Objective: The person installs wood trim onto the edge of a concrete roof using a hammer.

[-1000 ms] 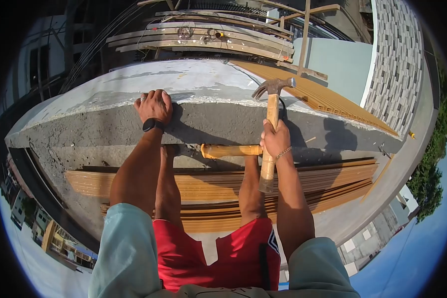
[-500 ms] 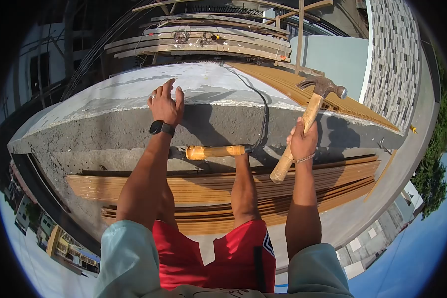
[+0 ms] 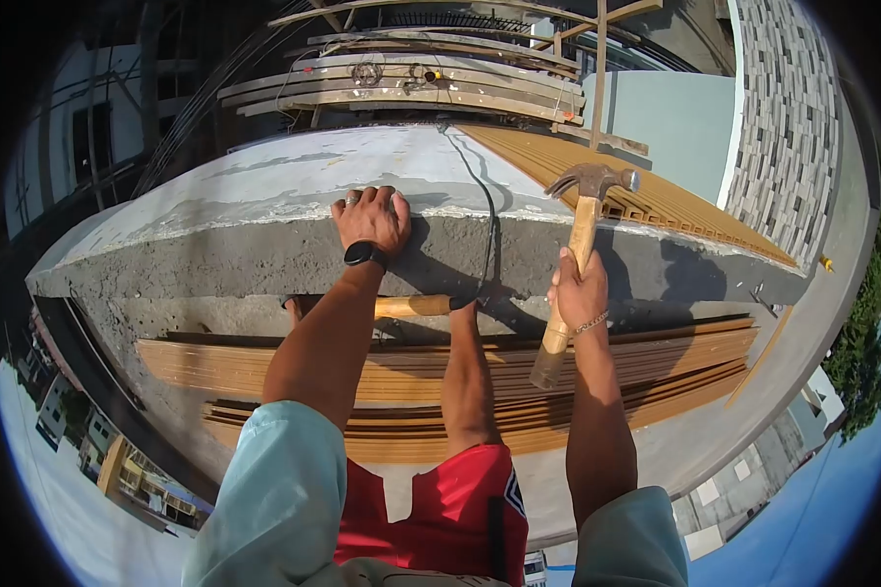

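In my right hand (image 3: 579, 289) is a claw hammer (image 3: 582, 230), gripped around its wooden handle. Its metal head points up and away from me, above the wall's edge near a brown ribbed panel (image 3: 646, 201). My left hand (image 3: 374, 221) is empty and rests on the rough edge of the plastered wall (image 3: 264, 240), fingers laid over the top. Behind my left forearm, low by the wall, lies a yellow-orange cylindrical tool (image 3: 413, 306), partly hidden. A dark cable (image 3: 492, 210) runs from it up over the wall.
Stacked brown ribbed panels (image 3: 440, 377) lie along the foot of the wall, around my legs. Beyond the wall are several wooden planks (image 3: 411, 93) and an upright post (image 3: 598, 88). A patterned tile wall (image 3: 778, 117) stands at the right.
My left hand has come down onto the wall's edge, moving right and towards me. My right hand, still gripping the hammer, has moved slightly left and closer to me.
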A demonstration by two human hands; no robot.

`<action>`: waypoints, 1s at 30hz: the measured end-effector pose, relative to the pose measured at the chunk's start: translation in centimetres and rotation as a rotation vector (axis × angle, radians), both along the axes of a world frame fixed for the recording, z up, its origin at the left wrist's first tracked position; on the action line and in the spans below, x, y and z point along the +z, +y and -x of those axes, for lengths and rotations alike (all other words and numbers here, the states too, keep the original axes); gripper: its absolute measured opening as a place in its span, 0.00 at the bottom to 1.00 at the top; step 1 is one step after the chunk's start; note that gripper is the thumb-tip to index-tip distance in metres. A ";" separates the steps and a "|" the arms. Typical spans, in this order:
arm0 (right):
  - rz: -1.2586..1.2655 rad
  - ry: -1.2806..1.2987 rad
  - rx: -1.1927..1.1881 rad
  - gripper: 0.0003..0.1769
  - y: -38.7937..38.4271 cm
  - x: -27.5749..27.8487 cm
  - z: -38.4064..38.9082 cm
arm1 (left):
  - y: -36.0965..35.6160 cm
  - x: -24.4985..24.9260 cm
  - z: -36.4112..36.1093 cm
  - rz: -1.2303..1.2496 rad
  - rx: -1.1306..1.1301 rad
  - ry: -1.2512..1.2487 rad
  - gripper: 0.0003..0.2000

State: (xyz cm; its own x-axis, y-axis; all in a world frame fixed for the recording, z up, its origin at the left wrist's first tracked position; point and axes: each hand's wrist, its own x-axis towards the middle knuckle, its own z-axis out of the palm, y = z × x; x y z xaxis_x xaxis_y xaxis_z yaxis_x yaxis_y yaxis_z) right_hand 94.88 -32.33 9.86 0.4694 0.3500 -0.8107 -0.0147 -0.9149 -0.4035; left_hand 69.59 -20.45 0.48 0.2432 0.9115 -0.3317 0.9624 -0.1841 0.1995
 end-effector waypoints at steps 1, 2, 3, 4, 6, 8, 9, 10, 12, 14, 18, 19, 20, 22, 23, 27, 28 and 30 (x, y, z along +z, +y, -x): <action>-0.138 -0.212 0.103 0.15 -2.1 -1.6 0.3 | 0.1 0.2 -0.1 -0.001 0.003 -0.008 0.15; -0.278 -0.432 0.200 0.15 -3.5 -2.4 0.4 | -0.2 0.2 -0.1 0.008 -0.005 -0.014 0.15; -0.168 -0.420 0.285 0.14 -3.5 -2.5 0.2 | -0.1 0.0 -0.1 -0.020 -0.010 -0.019 0.14; -0.170 -0.425 0.283 0.14 -2.2 -1.2 0.1 | -0.1 -0.2 -0.1 -0.051 -0.008 -0.019 0.14; 0.013 0.021 -0.081 0.15 0.7 1.2 0.0 | 0.3 -0.3 0.0 -0.070 -0.008 -0.020 0.13; -0.055 -0.039 -0.099 0.15 -0.6 1.4 1.1 | -0.1 0.0 0.0 -0.097 0.002 -0.062 0.13; -0.122 -0.206 0.045 0.15 -2.6 0.3 1.5 | -0.1 0.1 0.0 -0.086 0.001 -0.049 0.13; -0.193 -0.379 0.187 0.15 -4.2 -0.9 1.6 | -0.2 0.1 0.0 -0.083 -0.007 -0.053 0.13; -0.161 -0.414 0.341 0.14 -4.2 -0.8 0.5 | -0.2 -0.3 0.0 -0.084 -0.013 -0.034 0.13; -0.057 -0.112 0.072 0.14 -1.1 2.1 0.4 | -0.2 -0.3 0.1 -0.096 -0.014 -0.038 0.13; -0.223 -0.196 -0.009 0.13 -0.4 2.4 1.4 | 0.1 0.3 -0.2 -0.033 -0.009 -0.024 0.15; -0.242 -0.160 -0.059 0.14 0.0 2.7 1.6 | 0.0 0.3 -0.1 -0.056 -0.010 -0.040 0.16; -0.233 -0.158 -0.058 0.14 -0.7 1.9 1.8 | -0.2 0.3 0.0 -0.047 -0.009 -0.038 0.16; -0.280 -0.423 0.198 0.16 -1.6 -0.5 1.7 | 0.1 0.4 -0.2 0.021 -0.006 0.008 0.16; -0.175 -0.438 0.347 0.16 -1.8 -1.0 1.5 | 0.1 0.3 -0.1 0.013 -0.002 -0.011 0.15; 0.083 -0.010 0.111 0.16 1.5 1.3 1.1 | -0.2 -0.1 0.0 -0.052 -0.014 -0.028 0.16; -0.033 -0.142 0.152 0.15 0.2 0.6 1.5 | -0.3 0.1 0.2 -0.039 -0.006 -0.021 0.16; -0.275 -0.421 0.212 0.12 -2.0 -0.6 2.2 | 0.1 0.6 -0.2 0.027 0.004 -0.008 0.15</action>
